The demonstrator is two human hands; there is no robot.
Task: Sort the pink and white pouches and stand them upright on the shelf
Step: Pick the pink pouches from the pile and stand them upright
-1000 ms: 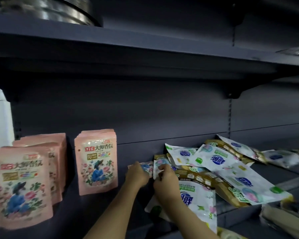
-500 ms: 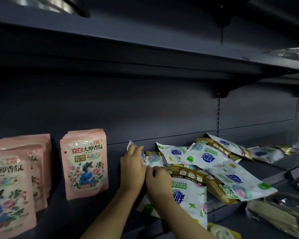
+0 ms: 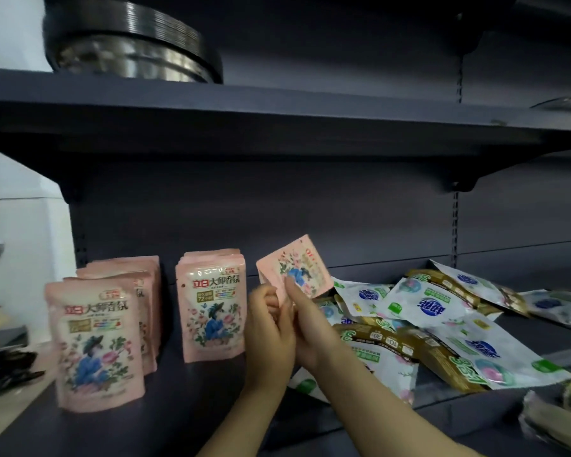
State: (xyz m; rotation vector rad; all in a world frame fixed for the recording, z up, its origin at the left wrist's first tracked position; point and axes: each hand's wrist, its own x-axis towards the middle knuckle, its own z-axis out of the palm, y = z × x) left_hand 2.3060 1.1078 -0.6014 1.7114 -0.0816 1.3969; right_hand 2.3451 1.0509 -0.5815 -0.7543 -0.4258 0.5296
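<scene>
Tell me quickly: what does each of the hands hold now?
Left hand: curled, grips the pink pouch at its lower edge.
Right hand: pinches the same pouch.

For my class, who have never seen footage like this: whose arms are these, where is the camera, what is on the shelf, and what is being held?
There is no machine here: these are a person's bare arms, filmed by a camera worn on the head, looking forward and down. The left hand and right hand together hold one pink pouch, tilted, above the dark shelf. To the left, more pink pouches stand upright in a middle stack and a left group. To the right, white pouches lie in a loose heap.
</scene>
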